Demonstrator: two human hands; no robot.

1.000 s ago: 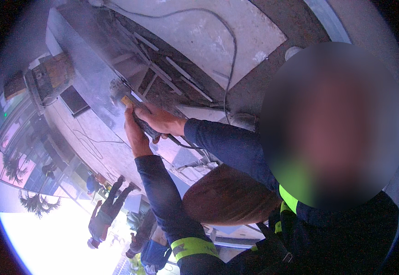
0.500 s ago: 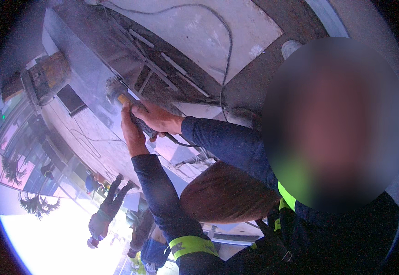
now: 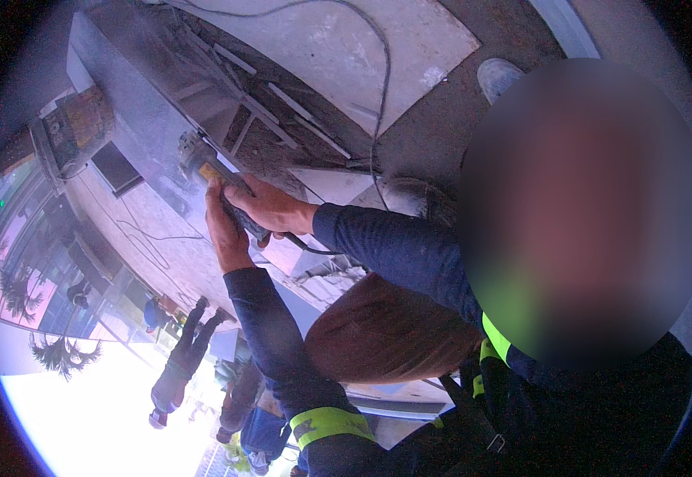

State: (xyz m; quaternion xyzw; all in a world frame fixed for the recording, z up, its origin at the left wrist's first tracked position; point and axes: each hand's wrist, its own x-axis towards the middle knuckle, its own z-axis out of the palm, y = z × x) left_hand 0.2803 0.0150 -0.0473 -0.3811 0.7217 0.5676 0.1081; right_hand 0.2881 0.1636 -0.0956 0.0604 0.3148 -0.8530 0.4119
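With both hands I grip a grey angle grinder (image 3: 244, 221), which has a yellow collar and a metal gear head. My left hand (image 3: 227, 230) is closed round its side. My right hand (image 3: 273, 208) wraps the body from the other side, its thumb and fingers over the casing. The grinder's head lies at the edge of a long, grey, dusty slab (image 3: 135, 111). Whether the disc touches the slab I cannot make out. A dark cord runs from the tool's rear end past my right sleeve (image 3: 390, 242). My brown-trousered knee (image 3: 394, 330) is bent just beside my arms.
Several pale strips (image 3: 310, 119) lie beyond the slab, beside a big pale board (image 3: 362, 56) crossed by a black cable (image 3: 383, 87). A worn yellowish container (image 3: 83, 127) stands at the far left. People (image 3: 177, 366) stand at the lower left. A blurred oval hides the right side.
The whole view has shifted slightly, so most things sit a little further left. The grinder stays in both hands at the slab's edge, and my grip looks the same.
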